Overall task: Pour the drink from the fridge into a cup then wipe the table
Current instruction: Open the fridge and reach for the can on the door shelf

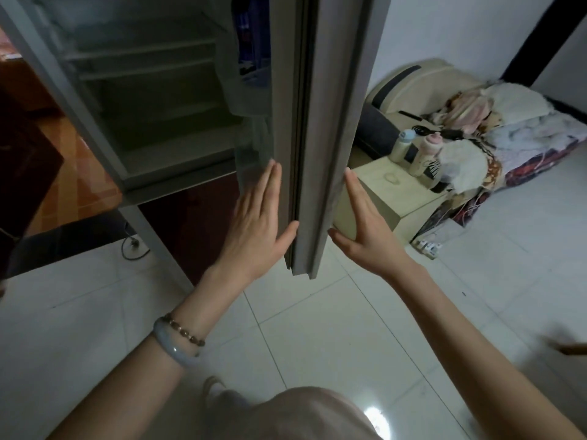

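Currently your left hand (257, 214) and right hand (365, 223) flank the fridge door (330, 122), fingers straight, gripping nothing; door rack (251, 100) holds something blue, blurred.

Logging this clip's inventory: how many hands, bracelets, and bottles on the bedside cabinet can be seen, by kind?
Hands: 2, left hand and right hand, either side of the fridge door
Bracelets: 2, bangle and bead bracelet
Bottles: 2, blue-capped bottle and pink-capped bottle, on the bedside cabinet
Total: 6

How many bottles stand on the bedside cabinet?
2: a blue-capped bottle at the back of the cabinet, and a pink-capped bottle beside it. Clutter on the bed may hide more.
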Motion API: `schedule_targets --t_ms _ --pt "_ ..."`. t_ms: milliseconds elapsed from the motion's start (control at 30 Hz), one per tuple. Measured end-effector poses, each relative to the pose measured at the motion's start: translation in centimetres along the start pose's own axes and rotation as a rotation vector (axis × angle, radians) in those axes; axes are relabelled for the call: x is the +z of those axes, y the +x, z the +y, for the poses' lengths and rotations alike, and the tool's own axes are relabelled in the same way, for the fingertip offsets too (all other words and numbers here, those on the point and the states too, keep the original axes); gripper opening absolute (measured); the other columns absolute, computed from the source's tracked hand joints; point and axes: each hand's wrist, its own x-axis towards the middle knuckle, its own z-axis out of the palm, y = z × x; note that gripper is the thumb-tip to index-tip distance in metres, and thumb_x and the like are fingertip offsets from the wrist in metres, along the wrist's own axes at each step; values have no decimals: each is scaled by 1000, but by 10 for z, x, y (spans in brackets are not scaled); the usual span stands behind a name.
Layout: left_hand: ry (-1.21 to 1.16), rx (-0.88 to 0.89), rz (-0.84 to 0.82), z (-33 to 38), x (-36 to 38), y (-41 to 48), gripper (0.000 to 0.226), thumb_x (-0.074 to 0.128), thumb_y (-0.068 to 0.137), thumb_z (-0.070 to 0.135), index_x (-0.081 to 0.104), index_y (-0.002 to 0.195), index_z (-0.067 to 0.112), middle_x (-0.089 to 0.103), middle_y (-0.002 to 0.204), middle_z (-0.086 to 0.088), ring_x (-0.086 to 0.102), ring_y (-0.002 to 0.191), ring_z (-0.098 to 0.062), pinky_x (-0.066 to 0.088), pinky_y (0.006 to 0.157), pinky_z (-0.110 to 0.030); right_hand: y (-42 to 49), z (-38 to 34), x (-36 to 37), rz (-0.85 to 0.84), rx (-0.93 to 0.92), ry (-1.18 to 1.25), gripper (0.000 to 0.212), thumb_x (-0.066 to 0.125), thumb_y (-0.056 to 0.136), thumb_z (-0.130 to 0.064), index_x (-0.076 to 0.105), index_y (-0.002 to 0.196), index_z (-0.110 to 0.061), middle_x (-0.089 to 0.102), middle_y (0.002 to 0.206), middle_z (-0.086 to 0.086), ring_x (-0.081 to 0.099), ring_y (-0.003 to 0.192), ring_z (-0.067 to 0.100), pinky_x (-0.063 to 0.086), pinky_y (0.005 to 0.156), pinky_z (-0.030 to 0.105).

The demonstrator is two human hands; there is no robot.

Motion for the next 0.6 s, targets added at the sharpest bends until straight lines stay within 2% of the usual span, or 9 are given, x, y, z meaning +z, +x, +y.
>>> schedule_targets --t_ms 133,267,433,600 --pt "130 85 -140 17 26 24 93 50 91 46 -17 147 13 -25 151 2 -24 136 -4 -15 112 -24 -11 9 -12 48 -1 22 93 64 83 -9 -3 148 -7 4 158 8 6 145 12 7 114 14" --pt "182 168 -199 37 48 45 96 48 91 48 -20 145 8 -30 145 -2 -27 135 -9 -18 112 -27 -11 31 -26 35 31 -30 94 64 84 -11 -4 148 -7 -1 158 10 0 145 13 1 111 8" --pt "245 282 -199 54 66 78 93 48 90 48 -10 148 5 -6 158 -12 -9 145 -20 -9 116 -35 -5 69 -51 40 107 -72 96 63 85 -15 -9 148 -11 -8 158 8 -5 144 10 -3 108 5" --pt "255 378 -208 72 96 119 90 48 90 46 -8 148 6 -3 158 -12 -7 146 -21 -6 118 -37 6 110 -74 81 175 -84 98 63 84 -17 -10 149 -14 -8 158 6 -3 145 12 4 115 18"
